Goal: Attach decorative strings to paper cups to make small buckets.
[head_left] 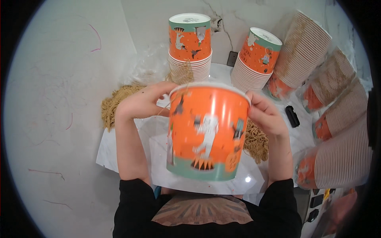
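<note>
An orange paper bucket [216,135] with a green band around its base and printed figures is held up in front of me, upright, rim on top. My left hand [152,99] is at the left side of its rim, fingers closed there, with a thin strand of tan cord [167,108] beside them. On the opposite side my right hand [264,111] grips the rim, thumb on the outer wall. Fingertips behind the bucket are hidden. Heaps of tan cord lie on the table, one beyond my left forearm [115,106] and one near my right wrist [257,144].
Behind stand two stacks of upside-down orange buckets, left [190,43] and right [258,55]. Several wrapped bucket stacks [337,154] line the right side. A black object [292,116] lies on the white table [139,158]. A pale wall [59,119] borders the left.
</note>
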Motion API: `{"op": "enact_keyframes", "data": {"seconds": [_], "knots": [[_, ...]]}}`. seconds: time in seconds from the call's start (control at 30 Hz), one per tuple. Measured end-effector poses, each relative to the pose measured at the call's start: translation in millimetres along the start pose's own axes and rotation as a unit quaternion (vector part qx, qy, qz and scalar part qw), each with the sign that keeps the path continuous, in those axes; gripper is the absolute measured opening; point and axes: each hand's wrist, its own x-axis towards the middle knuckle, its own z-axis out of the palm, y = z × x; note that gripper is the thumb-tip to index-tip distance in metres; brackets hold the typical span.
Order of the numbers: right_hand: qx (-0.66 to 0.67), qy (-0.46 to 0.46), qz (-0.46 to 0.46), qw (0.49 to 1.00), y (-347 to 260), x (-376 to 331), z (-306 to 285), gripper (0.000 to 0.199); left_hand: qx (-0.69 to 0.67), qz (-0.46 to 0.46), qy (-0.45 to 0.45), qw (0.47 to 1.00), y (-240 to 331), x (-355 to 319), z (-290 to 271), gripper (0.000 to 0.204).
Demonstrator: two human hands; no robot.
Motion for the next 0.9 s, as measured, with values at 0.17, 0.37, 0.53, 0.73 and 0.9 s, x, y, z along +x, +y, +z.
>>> {"op": "enact_keyframes", "data": {"seconds": [0.17, 0.37, 0.53, 0.73, 0.9], "knots": [[0.110, 0.183, 0.016, 0.977, 4.7, 4.5, -18.5, 0.038, -0.249, 0.098, -0.066, 0.961, 20.3, 4.7, -3.7, 0.070], [0.194, 0.178, -0.031, 0.964, 33.4, 3.8, -25.4, 0.042, -0.509, 0.096, 0.002, 0.855, 19.3, 19.1, 9.3, 0.063], [0.054, 0.167, 0.018, 0.984, 23.2, 11.4, -19.6, 0.064, -0.600, 0.077, 0.016, 0.796, 12.8, 26.9, 3.2, 0.054], [-0.133, 0.188, -0.095, 0.969, 4.5, 32.3, 33.7, 0.131, -0.576, 0.044, 0.096, 0.811, 1.4, 23.6, -6.2, 0.045], [-0.393, 0.232, -0.213, 0.864, -9.5, 96.0, 29.4, 0.135, -0.511, -0.006, 0.220, 0.831, 26.2, 28.9, 0.2, 0.043]]}}
